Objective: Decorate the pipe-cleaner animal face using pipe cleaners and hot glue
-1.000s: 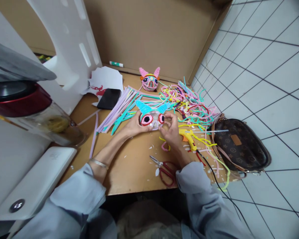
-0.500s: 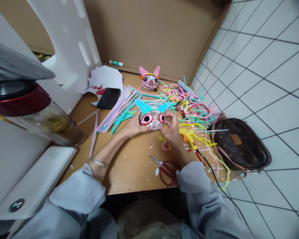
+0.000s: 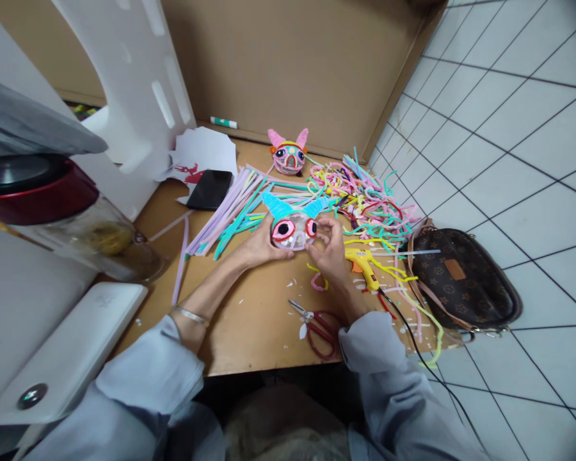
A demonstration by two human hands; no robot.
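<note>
Between my hands is a clear round animal-head craft (image 3: 295, 238) with blue pipe-cleaner ears and black eyes ringed in pink and red. My left hand (image 3: 260, 244) is closed around its left side, thumb along the bottom. On the other side my right hand (image 3: 330, 246) grips the edge by the right eye with bent fingers. A similar craft head with pink ears (image 3: 288, 157) stands behind it. Just right of my right hand lies a yellow glue gun (image 3: 363, 264). Scissors with red handles (image 3: 322, 330) lie nearer to me.
Straight pipe cleaners (image 3: 230, 214) lie left of centre, a tangled heap of them (image 3: 365, 202) on the right. A phone (image 3: 211, 189) rests by torn paper (image 3: 211, 150). A brown handbag (image 3: 465, 278) sits at the right edge; a bottle (image 3: 100, 237) and white device (image 3: 77, 346) are left.
The blue-eared craft head has tilted very slightly in my hands. My left hand has shifted a little; everything else stays in place.
</note>
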